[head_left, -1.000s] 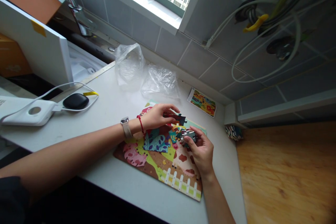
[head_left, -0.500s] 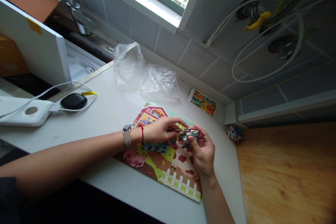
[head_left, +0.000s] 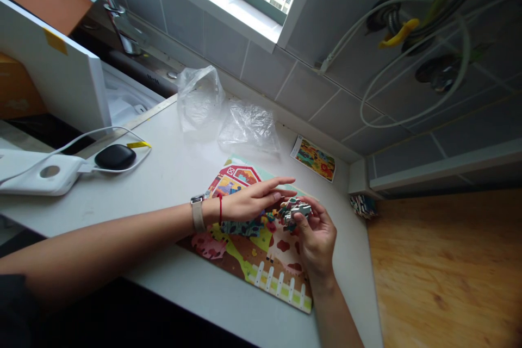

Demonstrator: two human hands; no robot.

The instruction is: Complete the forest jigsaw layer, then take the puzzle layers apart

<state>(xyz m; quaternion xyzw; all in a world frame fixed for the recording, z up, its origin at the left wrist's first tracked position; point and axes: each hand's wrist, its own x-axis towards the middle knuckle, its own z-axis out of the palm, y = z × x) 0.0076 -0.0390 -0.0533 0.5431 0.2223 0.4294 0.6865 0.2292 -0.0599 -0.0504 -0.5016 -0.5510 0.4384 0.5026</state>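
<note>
My right hand is closed around a small stack of jigsaw puzzle pieces, thumb on the near side. Just left of that stack is my left hand, its fingers stretched out and apart; I cannot tell whether a fingertip touches the pieces. Under both hands lies a colourful farm picture board with a red barn, a cow and a white fence. Partly covered by my left hand, a group of blue-green puzzle pieces rests on the board.
Crumpled clear plastic bags lie behind the board. A small picture card is by the wall. More pieces sit at the table's right edge. A black case and white power strip are at left.
My left hand's fingers have straightened and lifted away from the stack. My right hand, with the pieces in it, has shifted very slightly to the right.
</note>
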